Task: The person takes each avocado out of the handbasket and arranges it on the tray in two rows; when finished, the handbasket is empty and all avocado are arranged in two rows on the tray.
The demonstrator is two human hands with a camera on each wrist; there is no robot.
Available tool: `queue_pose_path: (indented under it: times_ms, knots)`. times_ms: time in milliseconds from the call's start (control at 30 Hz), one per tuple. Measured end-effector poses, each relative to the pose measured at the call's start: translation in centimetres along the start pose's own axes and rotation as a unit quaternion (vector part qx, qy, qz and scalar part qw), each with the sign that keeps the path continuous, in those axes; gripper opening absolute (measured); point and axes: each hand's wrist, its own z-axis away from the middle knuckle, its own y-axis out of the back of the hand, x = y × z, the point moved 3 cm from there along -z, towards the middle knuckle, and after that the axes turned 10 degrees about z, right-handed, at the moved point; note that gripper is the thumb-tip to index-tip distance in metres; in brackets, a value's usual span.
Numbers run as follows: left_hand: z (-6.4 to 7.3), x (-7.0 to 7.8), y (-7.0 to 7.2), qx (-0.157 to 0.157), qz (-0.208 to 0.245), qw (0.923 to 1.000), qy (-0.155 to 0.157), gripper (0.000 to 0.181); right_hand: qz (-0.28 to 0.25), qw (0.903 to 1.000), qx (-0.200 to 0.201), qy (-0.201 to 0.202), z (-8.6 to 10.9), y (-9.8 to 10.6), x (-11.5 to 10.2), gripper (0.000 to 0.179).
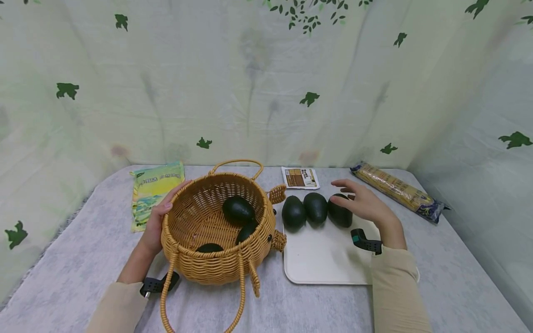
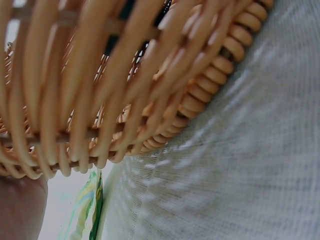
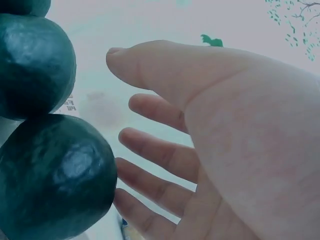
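Note:
The round wicker basket (image 1: 216,270) stands left of centre in the head view, with three dark green avocados (image 1: 238,210) inside, one partly hidden behind its front rim. My left hand (image 1: 160,219) rests along the basket's left side, fingers stretched out by the rim; the left wrist view shows mostly the weave. Three more avocados (image 1: 315,209) lie in a row at the far edge of a white tray (image 1: 325,266). Beside the rightmost avocado (image 3: 57,175), my right hand (image 1: 366,203) is spread, thumb apart and fingertips close to its skin, holding nothing.
A yellow-green bag (image 1: 154,189) lies behind my left hand. At the back are a small white-and-brown packet (image 1: 300,178) and a long golden packet (image 1: 397,189) on the right. One basket handle (image 1: 239,296) hangs toward the front; leaf-print curtains (image 1: 250,92) enclose the table.

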Motion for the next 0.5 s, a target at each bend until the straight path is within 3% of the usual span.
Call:
queue_pose_path:
  times_ms: [500]
  knots:
    - [-0.1,0.0,0.0,-0.003,0.007,1.0,0.0,0.065,0.01,0.9986,0.024,0.046,-0.3,0.3,-3.7,0.052]
